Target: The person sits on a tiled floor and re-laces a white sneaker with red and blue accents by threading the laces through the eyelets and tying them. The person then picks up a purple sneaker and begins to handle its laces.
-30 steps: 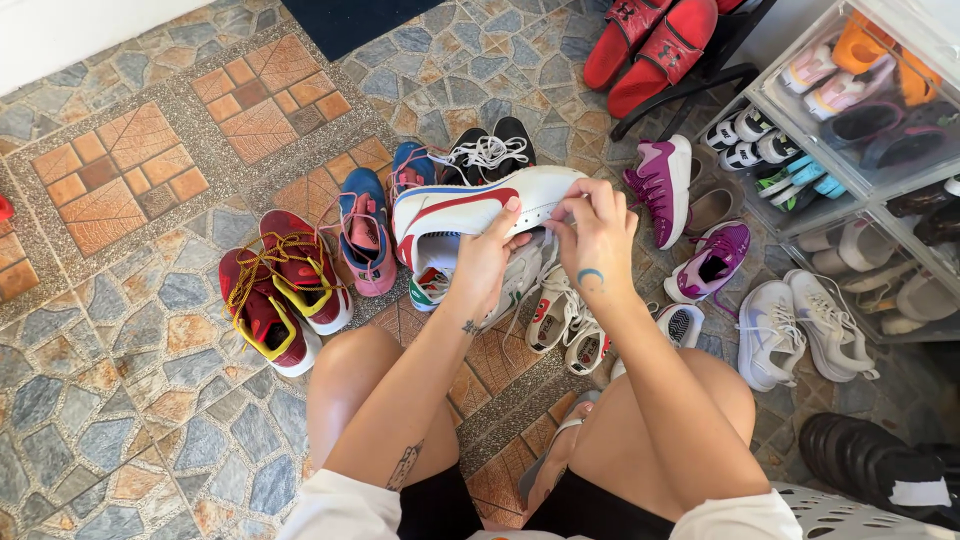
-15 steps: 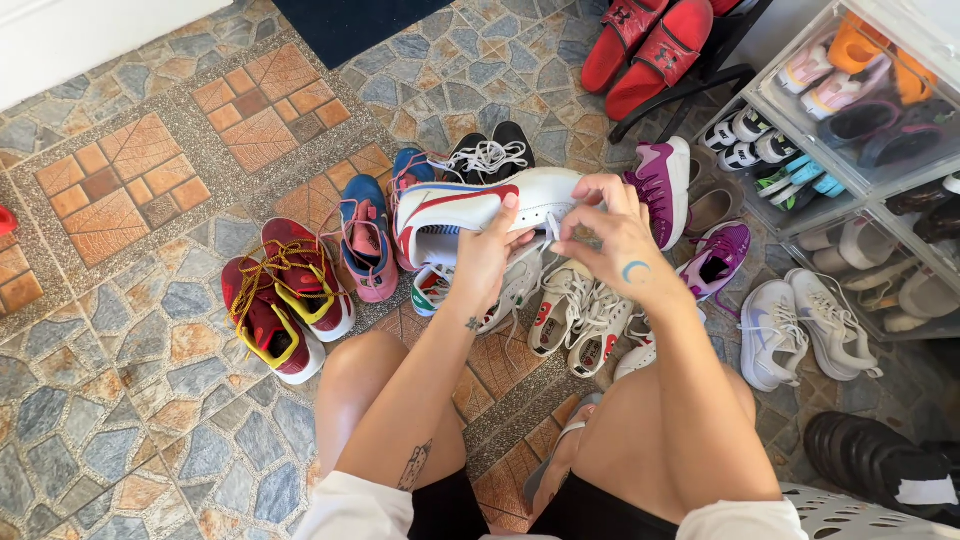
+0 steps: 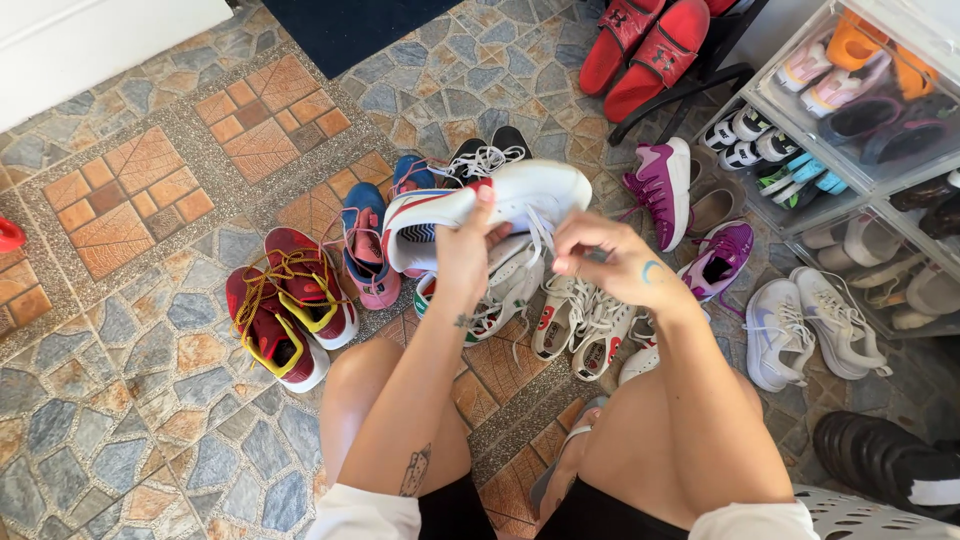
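Her left hand (image 3: 465, 250) grips a white sneaker (image 3: 500, 200) above the floor (image 3: 150, 330); her right hand (image 3: 600, 258) pinches its lace (image 3: 540, 238), with other shoes (image 3: 290, 300) scattered around.

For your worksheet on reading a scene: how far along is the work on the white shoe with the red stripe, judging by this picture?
Done: the left hand has the white shoe lifted off the stone floor. In hand: the right hand pinches its white lace, which hangs loose. Left: no bow or knot shows on it, and the white sneakers lying below have slack laces too.
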